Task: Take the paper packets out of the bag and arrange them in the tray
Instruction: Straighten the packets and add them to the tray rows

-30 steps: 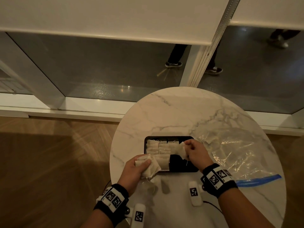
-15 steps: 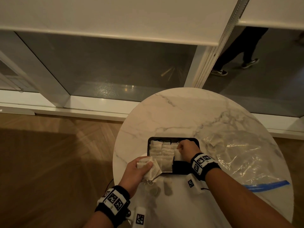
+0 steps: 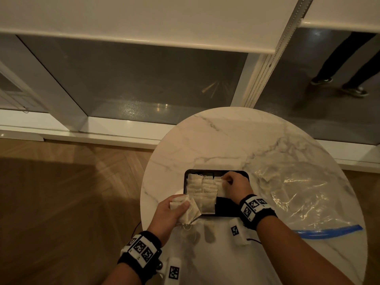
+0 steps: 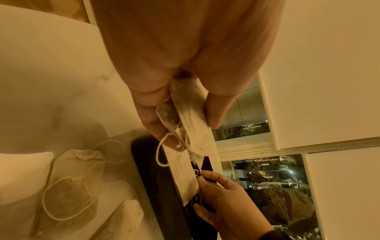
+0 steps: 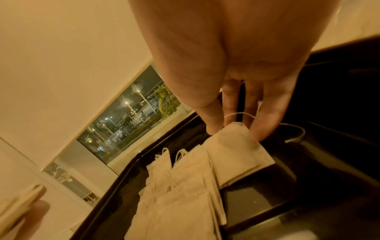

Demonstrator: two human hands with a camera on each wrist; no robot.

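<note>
My right hand (image 3: 234,187) covers the right part of the black tray (image 3: 226,208), so I cannot see what lies beneath it in the head view. In the right wrist view its thumb and fingers (image 5: 265,123) pinch the far edge of one paper packet (image 5: 236,155) lying flat in the tray, long axis running toward the tray's far wall. Two rows of packets (image 3: 202,191) overlap left of it, long axes the same way. My left hand (image 3: 170,212), at lower centre of the head frame, grips a small bundle of packets (image 3: 188,210) at the tray's near left corner; their count is unclear. Strings (image 4: 164,154) dangle from the bundle. The clear bag (image 3: 304,194) lies flat at right on the marble table (image 3: 216,140), its blue seal nearest me.
</note>
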